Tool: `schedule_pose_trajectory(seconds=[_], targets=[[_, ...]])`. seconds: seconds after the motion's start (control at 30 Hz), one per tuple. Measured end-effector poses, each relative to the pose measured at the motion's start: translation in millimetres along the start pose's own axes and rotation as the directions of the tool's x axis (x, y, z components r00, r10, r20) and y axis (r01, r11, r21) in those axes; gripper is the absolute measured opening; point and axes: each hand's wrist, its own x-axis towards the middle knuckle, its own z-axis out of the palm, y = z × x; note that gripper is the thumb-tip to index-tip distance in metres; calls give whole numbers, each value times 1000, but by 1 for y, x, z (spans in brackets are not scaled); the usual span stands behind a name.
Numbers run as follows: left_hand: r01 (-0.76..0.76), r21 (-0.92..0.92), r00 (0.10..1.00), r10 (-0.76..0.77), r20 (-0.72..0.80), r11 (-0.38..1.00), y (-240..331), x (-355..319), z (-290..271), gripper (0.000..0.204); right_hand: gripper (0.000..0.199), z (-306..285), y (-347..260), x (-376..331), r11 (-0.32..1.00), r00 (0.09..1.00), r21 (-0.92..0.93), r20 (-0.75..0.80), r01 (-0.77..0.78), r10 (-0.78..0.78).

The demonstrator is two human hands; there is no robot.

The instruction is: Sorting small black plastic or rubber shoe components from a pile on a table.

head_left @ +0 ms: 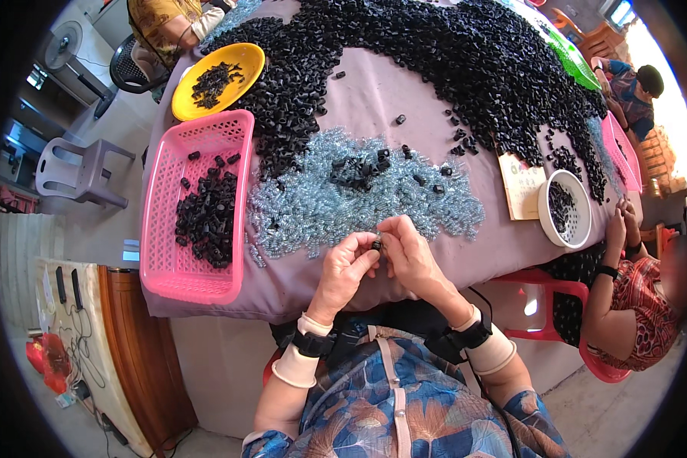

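Near the table's front edge, my hands meet fingertip to fingertip. Thumb and fingers of my left hand (345,273) pinch a small black plastic part (376,245). Closed beside it, my right hand (412,259) has its fingertips at the part's top; anything small between them is too hidden to make out. Just beyond my hands spreads a pile of small shiny bluish, coil-like pieces (313,202), with several black parts lying on it. A pink plastic basket (244,198) to the left holds more black parts.
A large heap of black parts (404,38) covers the table's far side. A yellow plate (249,57) holds small dark pieces. At right are a white bowl (580,229), a booklet (521,191) and a seated person (626,305). Others sit farther round the cloth-covered table (374,88).
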Motion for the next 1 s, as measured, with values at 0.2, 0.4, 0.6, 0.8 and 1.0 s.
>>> schedule_pose_trajectory(seconds=[0.2,0.4,0.6,0.8,1.0], targets=[[-8,5,999,8,36,1000,2,1,-2,19,13,-1,10,4,954,992,273,52,-129,119],[-3,-59,999,5,43,998,1,3,-4,23,14,1,12,5,972,999,233,36,-5,-4],[-24,-61,999,26,34,998,-4,3,-6,22,16,2,7,4,979,998,204,45,25,-34],[12,-72,1000,-10,30,997,-4,4,-7,23,17,6,10,3,981,997,181,21,75,-80],[39,-130,999,-36,26,991,-4,4,-7,22,16,9,8,1,955,956,-39,-9,294,-294]])
